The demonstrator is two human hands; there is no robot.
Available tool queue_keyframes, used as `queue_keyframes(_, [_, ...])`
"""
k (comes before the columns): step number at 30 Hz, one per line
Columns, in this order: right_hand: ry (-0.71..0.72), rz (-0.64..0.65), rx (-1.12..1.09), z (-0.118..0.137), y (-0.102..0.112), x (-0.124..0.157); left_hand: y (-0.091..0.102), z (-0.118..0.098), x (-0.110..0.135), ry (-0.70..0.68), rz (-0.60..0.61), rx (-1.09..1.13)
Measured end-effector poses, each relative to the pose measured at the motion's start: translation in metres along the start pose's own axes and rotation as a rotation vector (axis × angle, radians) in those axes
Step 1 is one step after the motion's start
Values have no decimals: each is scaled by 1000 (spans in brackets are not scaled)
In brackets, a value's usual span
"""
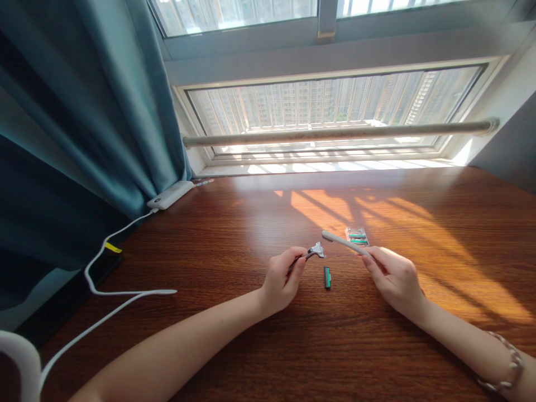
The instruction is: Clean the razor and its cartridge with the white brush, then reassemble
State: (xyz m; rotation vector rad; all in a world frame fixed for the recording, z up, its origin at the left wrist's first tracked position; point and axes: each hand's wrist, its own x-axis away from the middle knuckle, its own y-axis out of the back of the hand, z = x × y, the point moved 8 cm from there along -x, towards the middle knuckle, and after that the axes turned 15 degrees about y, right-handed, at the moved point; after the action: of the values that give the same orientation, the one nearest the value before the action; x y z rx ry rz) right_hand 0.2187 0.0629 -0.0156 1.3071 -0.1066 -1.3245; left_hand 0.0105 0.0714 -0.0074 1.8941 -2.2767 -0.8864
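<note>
My left hand [285, 279] is closed around the handle of a razor [317, 250], whose silver head points to the right and carries no blade cartridge. In my right hand [396, 279] I grip a pale grey toothbrush [345, 242] by its handle, its bristled end reaching left close to the razor head; whether they touch I cannot tell. A loose black and green blade cartridge [327, 277] lies on the table between my hands. Just beyond the toothbrush sits a clear plastic case [357, 235] with green-striped blade cartridges in it.
The brown wooden table [226, 346] runs up to the window sill. At the back left lies a white power strip [171, 195] with a white cable [94, 273] trailing along the left side. A blue curtain [104, 100] hangs there. A rail [335, 134] crosses the window.
</note>
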Motion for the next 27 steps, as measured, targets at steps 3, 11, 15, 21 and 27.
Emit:
queue_keyframes(3, [59, 17, -15, 5, -2, 0, 0, 0, 0, 1, -2, -4])
queue_keyframes(11, [17, 17, 20, 1, -2, 0, 1, -1, 0, -16, -12, -22])
queue_keyframes(15, [39, 23, 7, 2, -4, 1, 2, 0, 0, 4, -25, -59])
queue_keyframes(21, [72, -11, -93, 2, -4, 2, 3, -2, 0, -8, -49, -65])
queue_keyframes(27, [26, 7, -98, -1, -6, 1, 2, -1, 0, 5, -45, -59])
